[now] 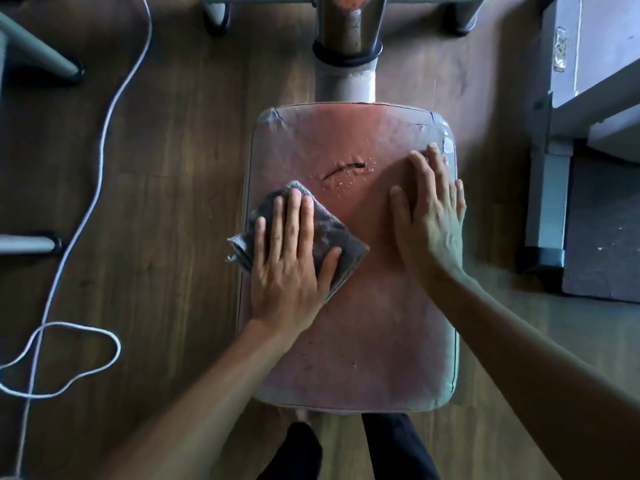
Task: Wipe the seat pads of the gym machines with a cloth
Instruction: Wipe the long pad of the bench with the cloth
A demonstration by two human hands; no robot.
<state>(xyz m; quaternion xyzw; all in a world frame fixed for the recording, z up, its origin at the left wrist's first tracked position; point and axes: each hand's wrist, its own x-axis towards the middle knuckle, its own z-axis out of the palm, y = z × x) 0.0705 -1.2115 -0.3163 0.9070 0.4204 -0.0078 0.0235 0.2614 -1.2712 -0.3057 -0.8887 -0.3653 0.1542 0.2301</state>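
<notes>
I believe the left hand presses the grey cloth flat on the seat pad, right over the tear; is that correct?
No: the head view shows the left hand pressing the grey cloth flat on the seat pad, but beside the tear, which lies uncovered.

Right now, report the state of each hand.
Left hand: open, pressing the folded grey cloth flat onto the worn red seat pad.
Right hand: open, flat on the seat pad, holding nothing.
</notes>
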